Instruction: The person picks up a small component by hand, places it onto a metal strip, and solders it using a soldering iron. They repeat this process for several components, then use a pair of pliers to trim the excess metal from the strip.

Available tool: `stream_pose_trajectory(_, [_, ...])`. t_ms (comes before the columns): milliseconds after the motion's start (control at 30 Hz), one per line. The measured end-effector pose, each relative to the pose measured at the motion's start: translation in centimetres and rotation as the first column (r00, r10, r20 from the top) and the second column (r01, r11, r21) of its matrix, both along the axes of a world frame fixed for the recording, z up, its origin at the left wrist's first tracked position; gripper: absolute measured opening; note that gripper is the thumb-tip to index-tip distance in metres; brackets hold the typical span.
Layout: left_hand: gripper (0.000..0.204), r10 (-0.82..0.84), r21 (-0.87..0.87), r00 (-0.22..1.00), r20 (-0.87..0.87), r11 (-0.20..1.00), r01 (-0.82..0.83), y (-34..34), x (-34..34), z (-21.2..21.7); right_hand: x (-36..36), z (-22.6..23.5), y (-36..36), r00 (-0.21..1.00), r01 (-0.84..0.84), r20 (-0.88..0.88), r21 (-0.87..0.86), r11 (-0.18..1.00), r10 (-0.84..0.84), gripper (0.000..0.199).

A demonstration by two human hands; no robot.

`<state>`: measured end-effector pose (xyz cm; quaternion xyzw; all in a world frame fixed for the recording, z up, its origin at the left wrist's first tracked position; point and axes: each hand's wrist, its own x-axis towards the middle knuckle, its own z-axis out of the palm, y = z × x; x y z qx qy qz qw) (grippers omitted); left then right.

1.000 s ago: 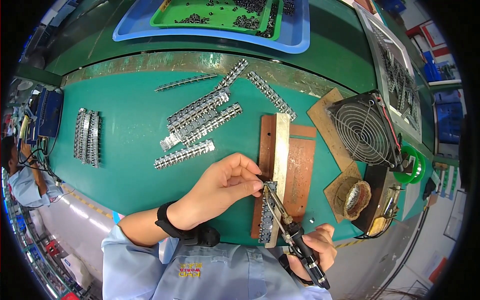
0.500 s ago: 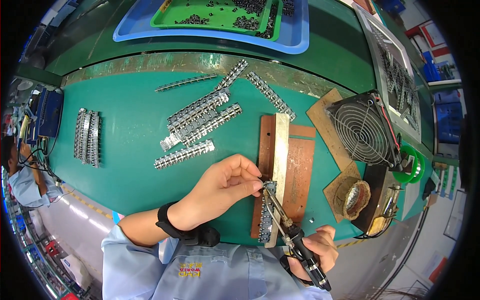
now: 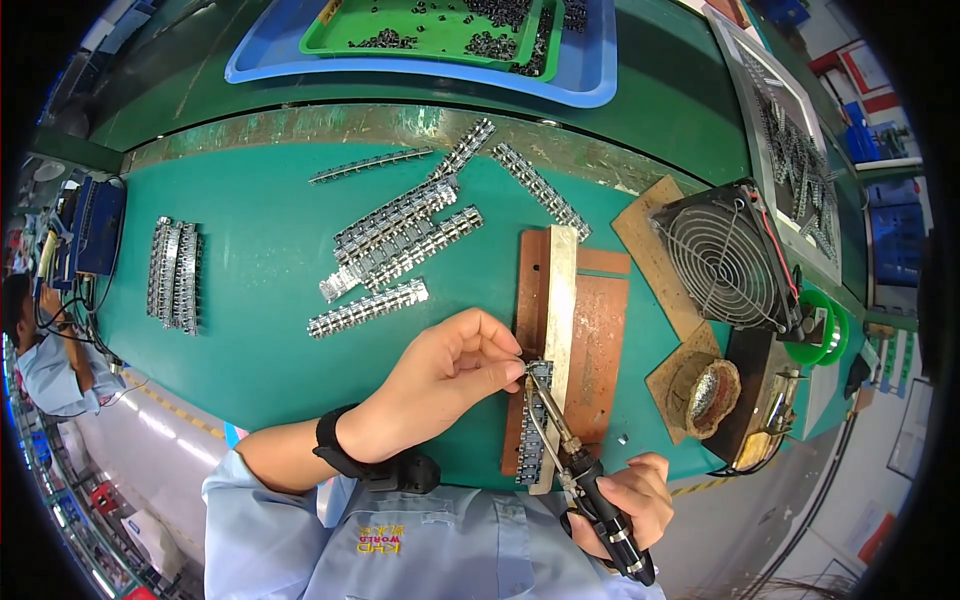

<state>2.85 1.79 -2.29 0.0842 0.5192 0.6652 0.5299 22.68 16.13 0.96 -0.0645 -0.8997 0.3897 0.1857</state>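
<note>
My right hand [image 3: 637, 503] is wrapped round a black-handled soldering iron [image 3: 604, 512] with a thin feed tube beside its shaft. The iron's tip meets the upper end of a strip of small dark parts [image 3: 530, 440]. This strip lies along a pale metal bar [image 3: 562, 300] on a reddish-brown board [image 3: 597, 350]. At the same end of the strip, my left hand [image 3: 430, 380] is closed in a pinch, thumb against forefinger. What lies between those fingertips is too small to make out.
Several loose metallic strips [image 3: 400, 225] lie beyond my left hand, with a row of strips [image 3: 175, 275] farther left. To the right stand a fan [image 3: 722, 262], a round crusted pot [image 3: 712, 398] and a green spool [image 3: 828, 330]. A blue tray [image 3: 420, 83] sits at the back.
The soldering iron's handle and my right hand have shifted slightly left, the tip staying by the strip's upper end. My left hand holds its place.
</note>
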Motion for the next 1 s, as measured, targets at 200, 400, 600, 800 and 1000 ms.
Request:
stream_pose_trajectory(200, [0.011,-0.001,-0.014,1.000,-0.028,1.000,0.001,0.1,0.0,0.1,0.0,-0.1,-0.1,1.000,-0.006,-0.027,0.017,1.000,0.006,0.043])
stream_pose_trajectory(400, [0.011,-0.005,-0.034,0.999,-0.037,0.999,0.003,-0.1,0.1,0.3,1.8,-2.8,-0.5,0.976,0.104,-0.175,-0.164,0.981,-0.133,0.048])
stream_pose_trajectory(600, [0.014,-0.038,-0.060,0.998,-0.053,0.998,0.035,0.0,-0.2,0.6,1.2,-5.5,-2.6,0.828,0.396,-0.091,-0.603,0.693,-0.553,0.056])
stream_pose_trajectory(800, [0.011,-0.017,-0.195,0.794,-0.607,0.972,-0.128,-1.4,-2.2,2.7,1.4,-7.0,-3.0,0.758,0.437,-0.218,-0.529,0.728,-0.614,0.053])
stream_pose_trajectory(1000, [0.013,-0.298,-0.299,0.132,-0.945,0.954,0.012,-2.8,-3.6,2.6,1.8,-7.6,-2.4,0.799,0.385,-0.341,-0.345,0.856,-0.496,0.049])
